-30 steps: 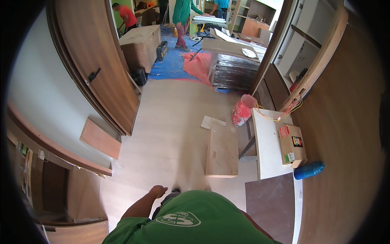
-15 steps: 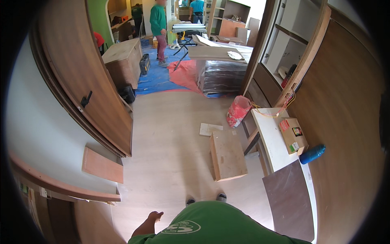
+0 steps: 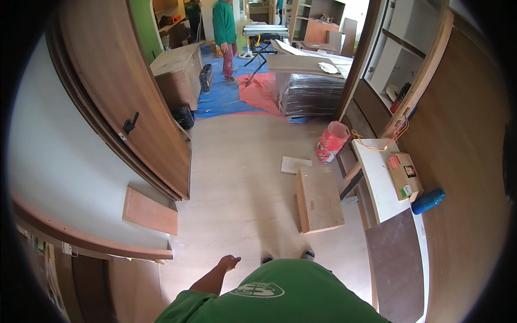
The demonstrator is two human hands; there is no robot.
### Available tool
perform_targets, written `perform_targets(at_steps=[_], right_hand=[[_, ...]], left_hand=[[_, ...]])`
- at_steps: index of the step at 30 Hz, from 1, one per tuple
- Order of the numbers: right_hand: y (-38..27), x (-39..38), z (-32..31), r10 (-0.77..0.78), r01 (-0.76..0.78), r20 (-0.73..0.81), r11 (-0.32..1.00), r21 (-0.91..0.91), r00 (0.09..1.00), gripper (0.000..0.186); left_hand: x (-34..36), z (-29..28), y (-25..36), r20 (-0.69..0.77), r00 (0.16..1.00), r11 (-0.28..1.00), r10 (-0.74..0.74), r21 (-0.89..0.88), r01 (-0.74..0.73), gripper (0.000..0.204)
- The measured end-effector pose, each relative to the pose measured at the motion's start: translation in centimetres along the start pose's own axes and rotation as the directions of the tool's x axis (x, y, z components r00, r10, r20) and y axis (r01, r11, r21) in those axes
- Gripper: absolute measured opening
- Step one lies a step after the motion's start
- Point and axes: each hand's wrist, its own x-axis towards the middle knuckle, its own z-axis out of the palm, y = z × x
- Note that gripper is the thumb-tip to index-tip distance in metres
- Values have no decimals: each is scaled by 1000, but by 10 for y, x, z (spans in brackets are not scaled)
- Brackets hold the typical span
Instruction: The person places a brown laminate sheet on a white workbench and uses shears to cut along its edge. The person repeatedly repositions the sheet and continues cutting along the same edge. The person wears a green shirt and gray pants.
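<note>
Green shirt [image 3: 269, 290]: filling the near middle, with dark shoes [image 3: 307, 254] showing just beyond its hem on the pale floor [image 3: 226, 172].
Left hand [image 3: 229, 262]: hanging over the floor, left of the shirt, touching nothing visible; whether its fingers are spreading or closing, I cannot tell.
Right hand: lying outside the view, so I cannot tell its state.
Wooden box [image 3: 321, 199]: resting on the floor to the right, beyond the shoes and well apart from the left hand.
Pale board [image 3: 295, 164]: lying just beyond the wooden box.
Red-and-white bag [image 3: 332, 141]: standing farther off, near the white surface.
White surface [image 3: 381, 188]: carrying a cardboard carton [image 3: 405, 176] on the right, a blue bottle [image 3: 428, 202] resting beside the carton's near end.
Reddish panel [image 3: 151, 211]: leaning against the left wall.
Blue sheet [image 3: 215, 105]: covering the far floor, where a green-sleeved person [image 3: 224, 27] is standing.
</note>
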Motion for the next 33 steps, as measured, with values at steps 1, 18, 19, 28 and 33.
perform_targets(at_steps=[1, 18, 19, 28, 33], right_hand=[[3, 1, 0, 20, -20, 10, 1000, -2, 1000, 61], [-27, 14, -64, -134, -42, -308, 862, -505, 942, 55], [-23, 20, -64, -161, -13, -302, 865, -501, 940, 54], [59, 45, -83, 8, -143, -311, 899, -414, 950, 40], [86, 46, -96, 70, -202, -355, 914, -352, 932, 40]], left_hand=[[2, -4, 4, -40, 999, 999, 12, -52, -14, 68], [-22, 16, -41, 67, 978, 946, -199, -246, 210, 52], [-25, 15, -41, 75, 976, 944, -205, -248, 217, 50], [-41, 17, -39, -26, 977, 909, -214, -373, 189, 52], [-31, 20, -48, 70, 975, 900, -211, -376, 222, 53]])
